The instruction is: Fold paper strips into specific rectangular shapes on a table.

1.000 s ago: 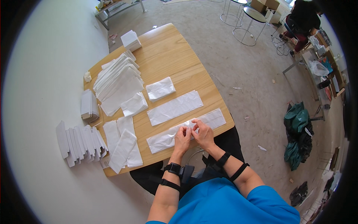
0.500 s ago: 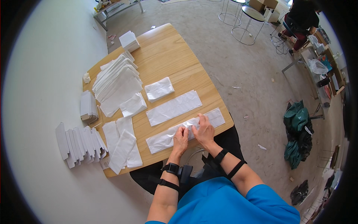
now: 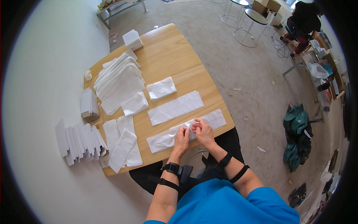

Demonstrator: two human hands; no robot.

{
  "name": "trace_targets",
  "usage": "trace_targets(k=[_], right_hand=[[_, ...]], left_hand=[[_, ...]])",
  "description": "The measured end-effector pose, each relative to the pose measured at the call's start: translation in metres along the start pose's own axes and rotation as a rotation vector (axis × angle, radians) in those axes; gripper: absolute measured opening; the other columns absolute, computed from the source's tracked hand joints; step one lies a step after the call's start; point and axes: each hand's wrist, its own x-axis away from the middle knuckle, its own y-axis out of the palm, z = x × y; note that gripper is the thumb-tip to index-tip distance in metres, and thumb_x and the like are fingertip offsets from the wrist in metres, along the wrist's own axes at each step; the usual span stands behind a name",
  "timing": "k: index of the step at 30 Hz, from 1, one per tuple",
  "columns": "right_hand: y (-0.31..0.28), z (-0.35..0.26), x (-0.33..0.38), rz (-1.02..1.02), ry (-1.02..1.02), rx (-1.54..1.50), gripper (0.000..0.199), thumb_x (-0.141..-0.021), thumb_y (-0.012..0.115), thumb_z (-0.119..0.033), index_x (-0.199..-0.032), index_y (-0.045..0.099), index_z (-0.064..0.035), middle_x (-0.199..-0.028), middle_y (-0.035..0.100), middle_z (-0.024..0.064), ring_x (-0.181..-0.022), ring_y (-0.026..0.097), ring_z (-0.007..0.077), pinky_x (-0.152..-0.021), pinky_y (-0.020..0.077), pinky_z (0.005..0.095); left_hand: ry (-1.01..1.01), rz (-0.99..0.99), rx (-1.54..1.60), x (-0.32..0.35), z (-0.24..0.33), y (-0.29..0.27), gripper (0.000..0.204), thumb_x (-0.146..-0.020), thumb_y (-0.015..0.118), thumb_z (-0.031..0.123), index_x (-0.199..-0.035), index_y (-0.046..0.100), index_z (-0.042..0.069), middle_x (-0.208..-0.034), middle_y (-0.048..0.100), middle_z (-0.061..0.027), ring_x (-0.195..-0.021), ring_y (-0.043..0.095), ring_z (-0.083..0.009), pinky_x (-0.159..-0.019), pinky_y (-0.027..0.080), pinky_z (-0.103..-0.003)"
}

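Note:
A long white folded strip of thin, slightly shiny sheet [image 3: 213,119] lies along the table's near edge, its middle crumpled and raised. My left hand [image 3: 181,137] is closed at this crumpled part, fingers pinching the white sheet. Just right of it, my right hand [image 3: 203,133] hovers over the strip with bent fingers a little apart; nothing shows between them. Beyond lies a second flat white strip [image 3: 176,107]. Farther off is a small stack of folded white sheets [image 3: 161,89].
Fanned white sheets [image 3: 119,86] cover the table's [image 3: 175,52] left side, with loose strips [image 3: 123,147] nearer me. White card stacks [image 3: 89,102] stand along the wall. A white block of cards [image 3: 132,39] sits at the far corner. Stools [image 3: 256,16] and a seated person [image 3: 304,22] are beyond.
My right hand has lifted slightly off the strip, its fingers drawing back from the sheet. My left hand stays at the crumpled middle. The view has shifted a little.

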Motion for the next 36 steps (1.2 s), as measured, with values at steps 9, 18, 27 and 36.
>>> trace_targets(k=[9,18,27,36], right_hand=[[0.009,0.0,0.004,0.05,-0.013,0.149,0.036,-0.083,0.041,0.003,-0.117,0.053,0.0044,-0.092,0.067,0.019,-0.082,0.068,0.0232,-0.075,0.0538,0.0321],[-0.007,-0.003,-0.003,0.084,-0.036,0.145,0.029,-0.084,0.049,0.0,-0.112,0.057,0.0025,-0.087,0.068,0.0152,-0.079,0.068,0.0208,-0.072,0.0536,0.0304],[-0.081,0.008,-0.025,0.48,-0.172,0.577,0.017,-0.079,0.064,-0.011,-0.092,0.058,-0.0019,-0.081,0.06,0.0129,-0.076,0.06,0.0291,-0.069,0.0481,0.0392],[-0.093,0.014,-0.027,0.349,-0.02,0.643,0.023,-0.07,0.073,-0.017,-0.082,0.059,-0.0037,-0.081,0.058,0.0123,-0.079,0.059,0.0299,-0.07,0.0473,0.0395]], left_hand=[[-0.131,0.325,0.621,0.039,-0.046,-0.104,0.024,-0.094,0.058,0.033,-0.1,0.062,0.011,-0.082,0.059,0.0043,-0.073,0.053,-0.0055,-0.063,0.043,-0.022],[0.106,0.88,-0.606,0.085,-0.035,-0.161,0.022,-0.091,0.055,0.02,-0.099,0.057,-0.001,-0.079,0.057,-0.0113,-0.07,0.057,-0.0265,-0.064,0.048,-0.036],[0.303,0.119,-0.227,0.017,0.035,0.0,0.013,-0.084,0.061,0.011,-0.096,0.062,0.006,-0.086,0.059,-0.0105,-0.073,0.062,-0.0258,-0.065,0.049,-0.038],[0.287,0.024,-0.442,-0.001,0.018,0.019,0.034,-0.079,0.066,0.014,-0.111,0.059,0.015,-0.094,0.055,-0.0087,-0.09,0.059,-0.0287,-0.077,0.049,-0.04]])
